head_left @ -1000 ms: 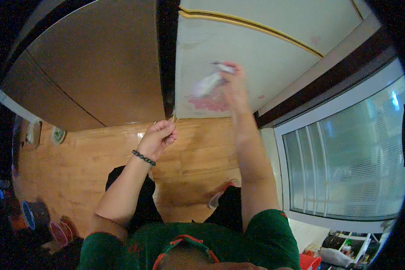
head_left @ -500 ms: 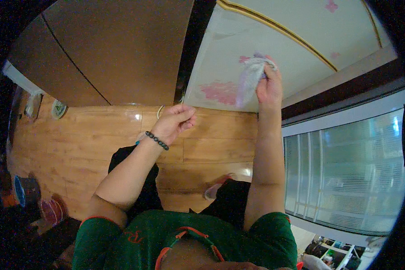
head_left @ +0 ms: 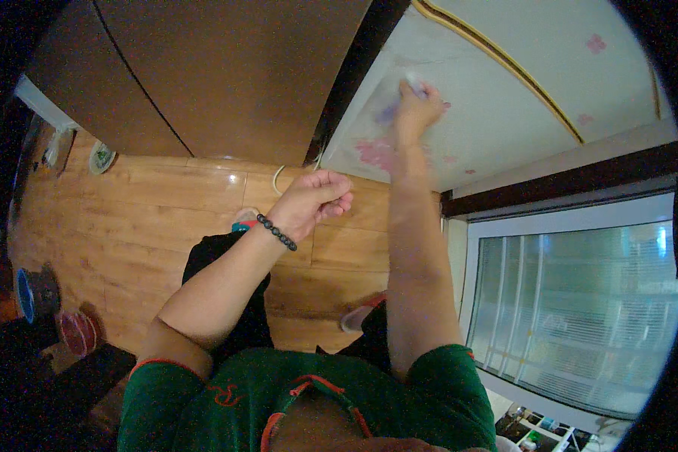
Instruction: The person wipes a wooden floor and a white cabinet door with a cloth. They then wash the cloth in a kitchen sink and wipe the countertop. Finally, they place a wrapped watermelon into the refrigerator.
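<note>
My right hand point(head_left: 420, 113) is closed on a thin white-and-purple cloth point(head_left: 389, 112) and reaches up against a white panel point(head_left: 497, 102) with pink flower prints and gold trim. Motion blurs the cloth, so its outline is unclear. My left hand point(head_left: 313, 202), with a dark bead bracelet point(head_left: 276, 232) at the wrist, hangs in the air below the panel's lower left corner. Its fingers are curled in and nothing shows in them.
A brown panel point(head_left: 226, 75) rises left of the white one. On the wooden floor point(head_left: 166, 203) lie a white cable loop point(head_left: 277, 179) and a bowl with something green point(head_left: 102, 157). A blue bucket point(head_left: 25, 294) and a red basket point(head_left: 77, 333) stand at left; a barred window point(head_left: 572, 301) is at right.
My right hand has swept leftward across the white panel with the cloth. My left hand stays curled and sits slightly further right in view, as the whole view has shifted a little.
</note>
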The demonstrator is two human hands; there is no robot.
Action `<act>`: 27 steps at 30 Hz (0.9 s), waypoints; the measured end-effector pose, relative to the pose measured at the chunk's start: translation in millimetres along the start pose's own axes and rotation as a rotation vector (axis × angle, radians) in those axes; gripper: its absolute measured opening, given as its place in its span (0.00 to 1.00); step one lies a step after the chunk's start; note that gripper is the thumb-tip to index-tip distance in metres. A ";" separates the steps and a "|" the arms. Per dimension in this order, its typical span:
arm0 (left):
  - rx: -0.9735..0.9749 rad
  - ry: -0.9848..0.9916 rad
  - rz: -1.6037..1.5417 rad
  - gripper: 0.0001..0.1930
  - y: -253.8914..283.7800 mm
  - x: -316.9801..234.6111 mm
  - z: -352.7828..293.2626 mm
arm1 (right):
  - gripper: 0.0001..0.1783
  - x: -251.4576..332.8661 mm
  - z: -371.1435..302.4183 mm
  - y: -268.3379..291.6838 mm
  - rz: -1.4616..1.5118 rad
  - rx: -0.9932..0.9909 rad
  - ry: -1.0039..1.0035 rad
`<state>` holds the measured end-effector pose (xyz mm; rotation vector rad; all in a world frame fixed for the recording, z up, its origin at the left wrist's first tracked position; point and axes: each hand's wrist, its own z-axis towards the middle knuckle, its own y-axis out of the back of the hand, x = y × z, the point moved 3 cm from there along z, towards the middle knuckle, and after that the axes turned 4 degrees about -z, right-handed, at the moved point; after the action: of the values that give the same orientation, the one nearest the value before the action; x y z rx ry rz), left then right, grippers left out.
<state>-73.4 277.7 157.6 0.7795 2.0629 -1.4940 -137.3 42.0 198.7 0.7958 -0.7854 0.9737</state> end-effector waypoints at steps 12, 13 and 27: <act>-0.108 -0.192 -0.112 0.07 18.8 -16.0 2.2 | 0.13 5.1 -98.5 2.4 0.864 0.876 -0.456; -0.106 -0.189 -0.113 0.07 20.4 -15.4 2.9 | 0.14 2.6 -103.3 13.8 0.965 0.900 -0.542; -0.111 -0.182 -0.049 0.06 3.4 1.1 17.8 | 0.17 9.8 -131.5 147.7 1.128 0.819 -0.686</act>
<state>-71.0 261.7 149.3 0.5333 2.0207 -1.4069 -241.7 208.7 175.8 1.4756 -1.5292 2.1604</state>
